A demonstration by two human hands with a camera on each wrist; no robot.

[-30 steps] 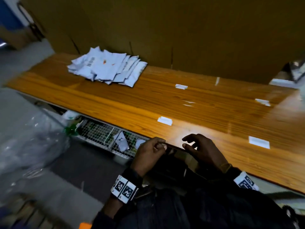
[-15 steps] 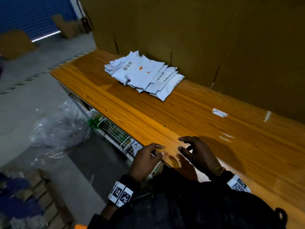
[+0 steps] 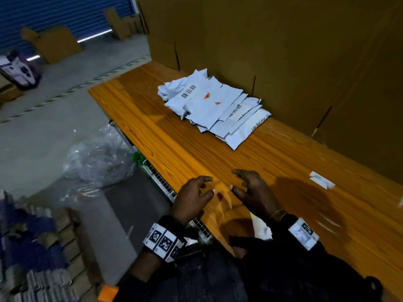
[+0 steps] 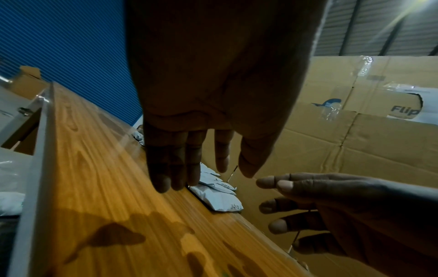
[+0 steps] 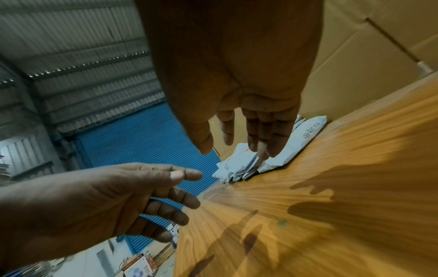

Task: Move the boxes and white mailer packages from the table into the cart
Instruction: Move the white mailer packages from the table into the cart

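Observation:
A loose pile of white mailer packages (image 3: 214, 107) lies on the wooden table (image 3: 165, 147) near its far left end, against a cardboard wall; the pile also shows beyond the fingers as mailers (image 4: 217, 196) and mailers (image 5: 272, 150). My left hand (image 3: 194, 197) hovers over the table's near edge with fingers spread and holds nothing. My right hand (image 3: 250, 188) hovers just right of it, fingers loosely spread, also with nothing in it. Both hands are well short of the pile. The wire cart (image 3: 161, 182) peeks out under the table edge, mostly hidden.
Tall cardboard sheets (image 3: 283, 51) stand along the table's far side. Crumpled clear plastic (image 3: 98, 162) lies on the floor left of the cart. White paper scraps (image 3: 321, 180) dot the table at right. Cardboard boxes (image 3: 54, 44) and a blue shutter (image 3: 54, 14) stand at back.
My view has swung left and closer to the mailer pile. Both hands have risen from the table's near edge and moved forward over it, fingers opening out.

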